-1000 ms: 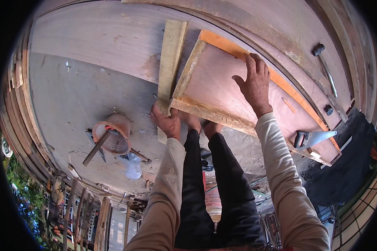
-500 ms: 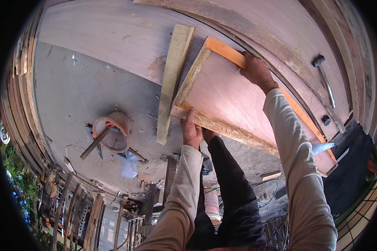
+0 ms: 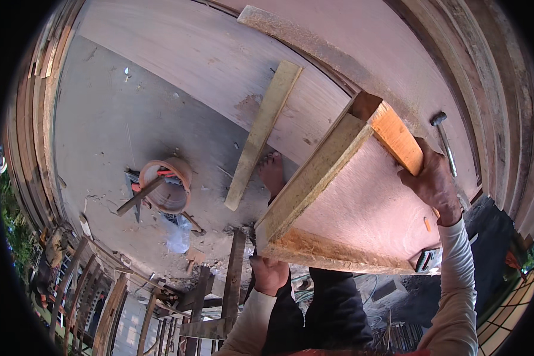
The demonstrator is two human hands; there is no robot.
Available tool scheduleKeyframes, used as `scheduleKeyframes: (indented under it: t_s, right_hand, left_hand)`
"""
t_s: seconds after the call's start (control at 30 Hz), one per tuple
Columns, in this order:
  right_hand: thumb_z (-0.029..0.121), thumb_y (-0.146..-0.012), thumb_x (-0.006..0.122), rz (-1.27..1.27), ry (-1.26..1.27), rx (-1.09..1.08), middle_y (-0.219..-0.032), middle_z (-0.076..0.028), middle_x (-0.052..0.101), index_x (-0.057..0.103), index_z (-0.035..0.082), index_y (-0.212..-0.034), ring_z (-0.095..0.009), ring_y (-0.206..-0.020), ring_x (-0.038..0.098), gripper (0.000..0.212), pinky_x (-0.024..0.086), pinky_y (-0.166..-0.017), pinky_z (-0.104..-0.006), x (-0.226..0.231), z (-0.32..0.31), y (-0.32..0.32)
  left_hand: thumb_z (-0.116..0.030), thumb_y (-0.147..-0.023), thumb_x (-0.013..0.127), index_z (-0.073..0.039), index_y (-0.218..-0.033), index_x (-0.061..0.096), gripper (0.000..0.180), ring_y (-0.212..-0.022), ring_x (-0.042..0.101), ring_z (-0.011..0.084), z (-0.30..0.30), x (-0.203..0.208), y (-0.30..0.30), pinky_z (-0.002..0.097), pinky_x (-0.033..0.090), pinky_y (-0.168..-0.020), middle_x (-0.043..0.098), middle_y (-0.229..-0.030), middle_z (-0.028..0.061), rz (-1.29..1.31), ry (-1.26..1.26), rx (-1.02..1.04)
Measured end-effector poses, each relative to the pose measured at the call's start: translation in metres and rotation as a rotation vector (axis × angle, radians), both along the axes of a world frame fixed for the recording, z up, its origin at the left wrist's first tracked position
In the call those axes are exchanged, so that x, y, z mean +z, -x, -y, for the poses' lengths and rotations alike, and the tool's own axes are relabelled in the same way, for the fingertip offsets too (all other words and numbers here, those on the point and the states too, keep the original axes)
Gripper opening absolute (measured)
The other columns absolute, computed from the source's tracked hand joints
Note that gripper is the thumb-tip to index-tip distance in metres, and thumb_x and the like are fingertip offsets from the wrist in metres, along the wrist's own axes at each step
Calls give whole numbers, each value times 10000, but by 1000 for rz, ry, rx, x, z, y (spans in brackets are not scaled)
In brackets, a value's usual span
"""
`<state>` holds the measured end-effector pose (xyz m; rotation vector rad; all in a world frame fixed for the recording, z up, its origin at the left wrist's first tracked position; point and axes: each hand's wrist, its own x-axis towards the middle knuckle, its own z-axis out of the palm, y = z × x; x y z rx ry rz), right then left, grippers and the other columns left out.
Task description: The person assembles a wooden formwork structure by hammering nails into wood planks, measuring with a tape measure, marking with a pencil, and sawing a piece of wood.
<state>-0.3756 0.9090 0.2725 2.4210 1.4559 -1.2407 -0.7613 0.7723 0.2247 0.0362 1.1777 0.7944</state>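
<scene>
wood-framed plywood panel (image 3: 356, 202), tilted, its long axis running rightward from the left hand (image 3: 270, 275) at its near corner, grip unclear; right hand (image 3: 430, 178) pinches its far orange rail (image 3: 396, 136).

- The framed panel (image 3: 350, 204) is spanning between the left hand (image 3: 271, 275) and the right hand (image 3: 433, 178).
- A loose board (image 3: 264, 136) is lying left of it, across sheet (image 3: 178, 50) and floor (image 3: 110, 107).
- Farther left, a bucket (image 3: 184, 169) is holding tools (image 3: 141, 196); a plastic bag (image 3: 178, 237) is lying just nearer.
- A hammer (image 3: 447, 145) is lying right, beyond the panel.
</scene>
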Motion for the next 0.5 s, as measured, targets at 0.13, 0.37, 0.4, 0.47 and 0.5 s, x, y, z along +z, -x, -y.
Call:
scheduleKeyframes:
  t_s: [0.13, 0.37, 0.4, 0.47, 0.5]
  right_hand:
    - [76, -720, 785, -74, -48, -90, -1013, -210, 753, 609, 42, -1332, -319, -917, 768, 637, 591, -884, -395, 42, 21, -7]
    - [78, -704, 749, 20, 30, -86, -1007, -195, 749, 604, 27, -1324, -337, -930, 760, 639, 583, -889, -408, 46, 12, -3]
    - [78, -701, 750, 14, -1, -87, -1035, -200, 747, 602, 25, -1325, -342, -953, 757, 644, 581, -894, -411, 39, 14, -4]
    - [81, -700, 754, 7, 16, -70, -1050, -205, 745, 595, 25, -1331, -345, -967, 756, 653, 581, -897, -416, 31, 10, -3]
    - [83, -700, 756, 13, 29, -61, -1058, -207, 744, 592, 24, -1334, -346, -974, 755, 658, 580, -898, -419, 28, 9, -4]
  left_hand:
    - [-882, -865, 444, -75, -1536, 443, 1050, -1428, 460, 266, -17, 44, 17, 486, 360, -1179, 507, -1537, 93, 177, 3, -106]
    - [-616, -1010, 511, -35, -1376, 553, 688, -1292, 597, 318, -67, -51, 46, 468, 451, -1117, 615, -1389, 148, 38, 25, -451]
    - [-487, -1032, 591, -35, -1334, 573, 543, -1293, 594, 310, -85, -95, 48, 466, 453, -1113, 626, -1369, 142, 67, -232, -502]
    - [-223, -847, 801, 23, -1356, 518, 632, -1268, 589, 343, -106, -181, 45, 473, 459, -1072, 618, -1341, 186, -969, -329, -804]
    - [-283, -782, 849, 3, -1342, 534, 704, -1236, 591, 381, -119, -217, 42, 478, 463, -1058, 600, -1344, 187, -1151, -387, -893]
